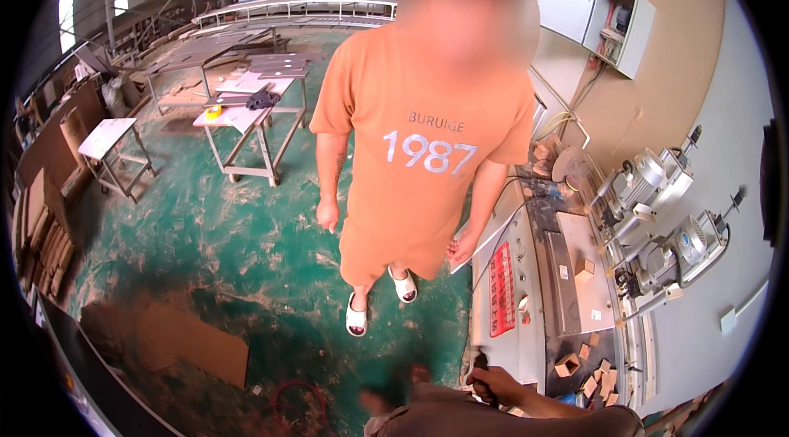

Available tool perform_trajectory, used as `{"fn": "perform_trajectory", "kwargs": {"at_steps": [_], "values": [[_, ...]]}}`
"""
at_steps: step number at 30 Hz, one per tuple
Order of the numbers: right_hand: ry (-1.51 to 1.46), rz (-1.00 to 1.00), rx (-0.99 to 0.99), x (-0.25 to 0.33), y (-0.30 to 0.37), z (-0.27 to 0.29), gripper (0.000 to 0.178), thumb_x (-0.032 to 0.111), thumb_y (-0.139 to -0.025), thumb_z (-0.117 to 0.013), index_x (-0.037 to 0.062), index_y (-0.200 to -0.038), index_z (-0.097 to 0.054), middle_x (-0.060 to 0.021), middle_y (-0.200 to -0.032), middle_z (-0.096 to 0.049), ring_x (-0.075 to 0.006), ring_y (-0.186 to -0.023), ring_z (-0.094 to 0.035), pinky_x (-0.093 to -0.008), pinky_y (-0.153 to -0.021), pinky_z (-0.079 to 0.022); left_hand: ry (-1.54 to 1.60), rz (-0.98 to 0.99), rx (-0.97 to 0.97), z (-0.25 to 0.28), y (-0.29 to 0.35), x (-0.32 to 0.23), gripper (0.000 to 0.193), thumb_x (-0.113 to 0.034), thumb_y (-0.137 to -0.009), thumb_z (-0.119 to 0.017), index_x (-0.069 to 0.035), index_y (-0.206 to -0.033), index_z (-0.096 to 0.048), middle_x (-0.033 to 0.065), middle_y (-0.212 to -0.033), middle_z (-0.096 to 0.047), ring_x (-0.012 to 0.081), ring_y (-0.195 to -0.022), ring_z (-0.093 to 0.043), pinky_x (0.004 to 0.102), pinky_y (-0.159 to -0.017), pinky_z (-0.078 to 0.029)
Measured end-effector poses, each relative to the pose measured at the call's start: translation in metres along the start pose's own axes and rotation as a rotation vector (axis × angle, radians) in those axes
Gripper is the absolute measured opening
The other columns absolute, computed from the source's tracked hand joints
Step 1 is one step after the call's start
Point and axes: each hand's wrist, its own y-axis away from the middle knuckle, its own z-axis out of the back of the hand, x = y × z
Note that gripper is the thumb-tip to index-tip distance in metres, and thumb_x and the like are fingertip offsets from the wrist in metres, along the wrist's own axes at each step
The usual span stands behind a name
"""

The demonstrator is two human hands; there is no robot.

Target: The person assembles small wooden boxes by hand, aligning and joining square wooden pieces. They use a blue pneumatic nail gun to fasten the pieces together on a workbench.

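Observation:
My right hand (496,386) comes in from the lower right beside the machine bench (526,347). Its fingers are closed round a small dark object (481,361), whose kind I cannot make out. Several small wood blocks (606,378) lie on the bench to its right, along with a hollow wooden piece (567,365). Higher on the bench, a wood block (584,269) rests on a pale panel (583,297). My left hand does not show clearly; skin-toned smears at the bottom are too blurred to identify.
A person in an orange shirt and shorts (419,215) stands facing me beside the bench. Motor units (690,240) line its right side. An open electrical box (616,26) hangs above. Work tables (246,112) stand far left; a brown board (197,344) lies on the green floor.

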Motion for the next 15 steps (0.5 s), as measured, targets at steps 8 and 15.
{"fn": "perform_trajectory", "kwargs": {"at_steps": [8,15], "values": [[1.221,0.561,0.462,-0.063,-0.148,0.059,0.034,0.014,-0.073,-0.068,0.0030,-0.104,-0.073,-0.0163,-0.100,-0.071,-0.0277,-0.094,-0.067,-0.0400,-0.084,-0.051,-0.334,0.239,0.331,-0.127,0.107,0.031,0.008,-0.016,-0.103,-0.062,-0.009,-0.105,-0.059,0.0024,-0.076,-0.058,0.0126,-0.055,-0.048,0.0290,-0.043,-0.034],[0.562,-0.267,0.128,0.036,-0.080,-0.012,0.029,0.012,-0.087,-0.056,0.0108,-0.112,-0.070,0.0056,-0.072,-0.053,-0.0053,-0.055,-0.041,-0.0226,-0.049,-0.030,-0.411,0.225,0.421,-0.151,0.090,0.064,0.032,-0.034,-0.098,-0.073,-0.006,-0.085,-0.066,0.0015,-0.069,-0.062,0.0081,-0.045,-0.045,0.0239,-0.045,-0.033]]}}
